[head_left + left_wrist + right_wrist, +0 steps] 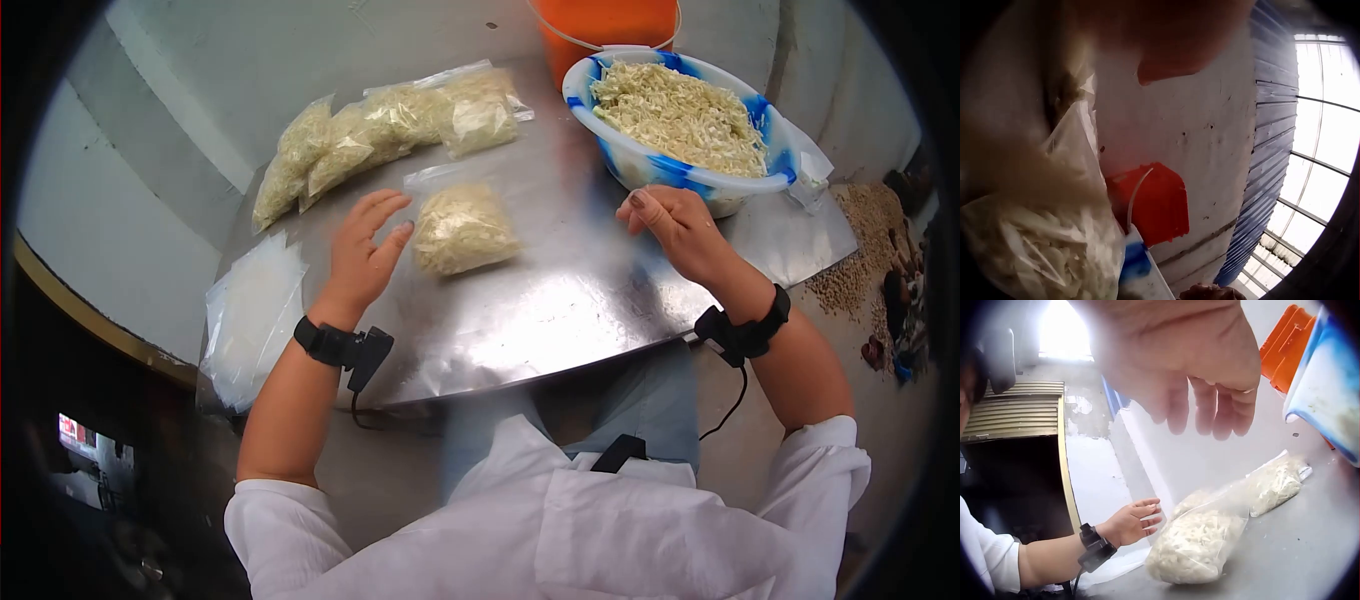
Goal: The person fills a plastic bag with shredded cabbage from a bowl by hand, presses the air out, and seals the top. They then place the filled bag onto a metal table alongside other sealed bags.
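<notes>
A clear bag of pale shreds (463, 230) stands on the metal table, its top edge toward the row of filled bags. My left hand (368, 250) is just left of it, fingers apart and holding nothing; the right wrist view shows a gap between that hand (1132, 524) and the bag (1194, 545). To the right, near the basin's front rim, my right hand (680, 232) hangs in the air with fingers loosely bent and nothing in them. From the right wrist view, the same hand (1191, 369) has its fingers pointing down. The bag (1054, 250) fills the left wrist view's lower left.
Several filled bags (375, 135) lie along the table's back left. Flat empty bags (253, 320) are stacked at the left edge. A blue and white basin (640, 165) heaped with shreds (680, 115) stands back right, before an orange bucket (610, 25).
</notes>
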Demonstrator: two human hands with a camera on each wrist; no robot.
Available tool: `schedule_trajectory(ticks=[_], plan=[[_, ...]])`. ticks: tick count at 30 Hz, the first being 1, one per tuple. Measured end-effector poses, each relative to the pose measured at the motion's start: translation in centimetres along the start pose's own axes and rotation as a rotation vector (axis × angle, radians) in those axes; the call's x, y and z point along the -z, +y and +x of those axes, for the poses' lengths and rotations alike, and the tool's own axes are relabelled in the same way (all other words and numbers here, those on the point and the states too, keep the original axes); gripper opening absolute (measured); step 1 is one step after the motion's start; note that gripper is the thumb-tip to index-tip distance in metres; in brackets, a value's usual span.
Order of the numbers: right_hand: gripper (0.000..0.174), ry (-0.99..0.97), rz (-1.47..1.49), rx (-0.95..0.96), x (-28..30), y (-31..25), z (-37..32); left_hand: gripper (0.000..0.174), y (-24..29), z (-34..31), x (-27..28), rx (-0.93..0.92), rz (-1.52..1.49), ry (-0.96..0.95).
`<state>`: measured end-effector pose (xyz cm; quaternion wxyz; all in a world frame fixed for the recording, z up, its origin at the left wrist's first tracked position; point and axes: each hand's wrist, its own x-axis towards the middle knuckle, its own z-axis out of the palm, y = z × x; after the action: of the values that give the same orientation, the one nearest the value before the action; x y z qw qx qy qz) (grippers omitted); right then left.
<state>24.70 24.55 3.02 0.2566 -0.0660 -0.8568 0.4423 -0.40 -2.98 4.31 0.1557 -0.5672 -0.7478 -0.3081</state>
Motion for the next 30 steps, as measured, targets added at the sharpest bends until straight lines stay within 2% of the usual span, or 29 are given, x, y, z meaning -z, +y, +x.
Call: schedule_trajectory(ticks=[2,4,6,10,12,13,15,16,18,19,23,25,26,28,30], plan=[[0.043,0.104,0.051,0.128,0.8,1.6,-1.7,0.044,2.1,0.4,-0.9,-0.070,0.030,-0.100],[0.039,0.155,0.073,0.123,1.5,2.7,-3.2,0.045,3.3,1.1,-2.1,-0.141,0.061,-0.203],[0.034,0.212,-0.002,0.193,2.0,3.2,-4.3,0.047,3.1,1.4,-3.5,-0.038,0.092,-0.416],[0.029,0.315,0.003,0.245,2.4,5.3,-5.5,0.054,3.1,2.8,-3.8,-0.100,0.229,-0.500],[0.029,0.336,0.040,0.222,2.4,6.4,-6.0,0.059,2.4,4.3,-2.2,0.339,0.173,-0.576],[0.028,0.351,0.062,0.215,2.4,6.9,-6.2,0.059,2.2,3.8,-2.1,0.330,0.184,-0.588],[0.027,0.369,0.073,0.189,2.6,7.8,-6.6,0.059,1.4,2.4,-2.3,-0.198,0.420,-0.529],[0.027,0.359,0.077,0.168,2.4,8.3,-6.9,0.059,0.8,2.6,-2.5,-0.203,0.425,-0.545],[0.027,0.366,0.119,0.189,2.4,8.3,-6.7,0.057,0.5,2.0,-2.8,-0.142,0.347,-0.428],[0.027,0.387,0.146,0.218,2.5,8.2,-6.7,0.047,0.7,1.9,-2.8,-0.064,0.334,-0.393],[0.027,0.402,0.236,0.165,2.7,8.2,-7.2,0.040,-1.1,1.5,-2.3,-0.046,0.311,-0.416],[0.028,0.401,0.289,0.163,2.8,8.2,-7.3,0.039,-1.9,1.2,-1.3,0.136,0.110,-0.269],[0.028,0.400,0.299,0.156,2.8,8.2,-7.3,0.039,-2.2,0.9,-0.5,0.142,0.114,-0.279],[0.029,0.414,0.327,0.160,2.8,8.3,-7.3,0.039,-2.7,0.7,1.2,-0.015,0.384,-0.385],[0.029,0.411,0.337,0.158,2.8,8.3,-7.3,0.034,-3.8,0.5,2.8,0.007,0.473,-0.367]])
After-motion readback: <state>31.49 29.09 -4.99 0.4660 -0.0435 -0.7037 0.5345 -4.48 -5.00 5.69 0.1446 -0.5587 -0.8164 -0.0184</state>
